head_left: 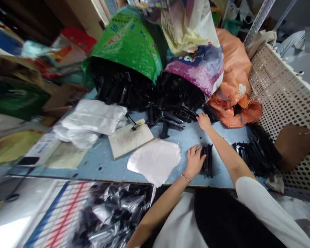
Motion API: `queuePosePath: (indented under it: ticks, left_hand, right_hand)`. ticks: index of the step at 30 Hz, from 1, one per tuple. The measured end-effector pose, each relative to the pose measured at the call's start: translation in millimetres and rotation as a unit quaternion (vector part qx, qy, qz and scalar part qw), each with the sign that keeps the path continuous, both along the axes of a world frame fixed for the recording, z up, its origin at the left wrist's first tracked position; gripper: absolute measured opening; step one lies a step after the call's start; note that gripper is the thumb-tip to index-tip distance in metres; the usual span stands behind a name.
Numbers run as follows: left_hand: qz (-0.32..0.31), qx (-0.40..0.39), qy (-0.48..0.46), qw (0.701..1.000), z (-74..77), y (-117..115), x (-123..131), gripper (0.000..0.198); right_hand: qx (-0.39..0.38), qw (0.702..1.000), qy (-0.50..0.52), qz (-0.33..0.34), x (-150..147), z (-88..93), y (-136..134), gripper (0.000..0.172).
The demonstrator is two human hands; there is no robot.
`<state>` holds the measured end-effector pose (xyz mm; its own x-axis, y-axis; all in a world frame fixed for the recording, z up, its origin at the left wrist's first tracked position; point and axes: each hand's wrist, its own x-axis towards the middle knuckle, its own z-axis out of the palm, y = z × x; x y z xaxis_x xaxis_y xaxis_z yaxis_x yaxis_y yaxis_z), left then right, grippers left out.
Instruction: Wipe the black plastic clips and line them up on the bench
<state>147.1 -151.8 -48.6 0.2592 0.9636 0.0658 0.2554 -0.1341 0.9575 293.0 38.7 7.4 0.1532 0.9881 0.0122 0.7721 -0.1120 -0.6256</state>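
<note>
My right hand (204, 122) reaches to the edge of the heap, its fingertips closed at the end of a long black plastic part (189, 110). Nearer to me, my left hand (194, 161) rests with thumb and fingers apart against a small row of black parts (208, 160) lying side by side on the blue table (98, 160). More loose black parts (170, 120) spill from a green bag (129, 41) and a purple-and-white bag (196, 69). Left of my left hand lies a flat stack of white plastic bags (156, 159).
A pale board (130, 139) with a clamp-like metal piece (136, 126) sits mid-table. White folded bags (93, 117) lie further left. On the right are grouped black parts (258, 151), an orange sack (234, 69) and a perforated cream basket (286, 93). Plastic-wrapped items (113, 210) lie below the table edge.
</note>
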Motion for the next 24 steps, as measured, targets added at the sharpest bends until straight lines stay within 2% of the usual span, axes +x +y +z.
queuePosePath:
  ticks: [2,4,6,7,9,10,11,13,14,15,17,19,21,24]
  left_hand:
    - [0.005,-0.013,-0.022,1.0,3.7,16,-12,0.037]
    - [0.036,-0.061,-0.119,0.99,11.5,37,-26,0.049]
    - [0.071,-0.133,-0.269,0.951,24.7,55,-37,0.06]
    - [0.072,-0.166,-0.336,0.924,33.1,61,-41,0.064]
    - [0.051,-0.205,-0.411,0.887,51.5,66,-45,0.063]
    - [0.038,-0.217,-0.423,0.879,60.5,65,-47,0.059]
    - [0.028,-0.226,-0.425,0.876,68.6,61,-48,0.053]
    - [0.024,-0.251,-0.418,0.873,81.2,49,-48,0.045]
    - [0.017,-0.272,-0.413,0.869,85.4,42,-48,0.043]
    - [0.007,-0.296,-0.409,0.863,88.2,35,-46,0.043]
    - [-0.005,-0.34,-0.405,0.849,90.8,23,-42,0.045]
    - [0.006,-0.359,-0.4,0.843,90.6,17,-38,0.046]
    - [0.038,-0.36,-0.396,0.844,89.6,17,-37,0.048]
    - [0.098,-0.338,-0.396,0.848,89.1,25,-44,0.054]
  right_hand:
    - [-0.013,0.999,0.03,0.016,-3,-4.5,-14,0.03]
    - [-0.024,0.996,0.073,0.048,-10,-10.9,-46,0.04]
    - [-0.045,0.982,0.15,0.101,-20,-15.7,-87,0.051]
    - [-0.057,0.954,0.252,0.153,-25,-15.9,-108,0.054]
    - [-0.083,0.929,0.3,0.199,-30,-9.5,-143,0.054]
    - [-0.076,0.93,0.302,0.197,-31,-3.0,-154,0.053]
    - [-0.048,0.944,0.277,0.173,-30,5.1,-161,0.05]
    - [0.07,0.973,0.191,0.106,-24,22.5,-161,0.045]
    - [0.142,0.978,0.129,0.085,-21,30.2,-156,0.044]
    - [0.207,0.973,0.065,0.081,-19,36.2,-149,0.042]
    - [0.282,0.95,-0.047,0.124,-17,42.8,-131,0.04]
    - [0.291,0.936,-0.105,0.165,-20,43.5,-116,0.041]
    - [0.26,0.944,-0.102,0.176,-28,41.6,-112,0.045]
    - [0.22,0.951,-0.055,0.208,-40,37.5,-131,0.052]
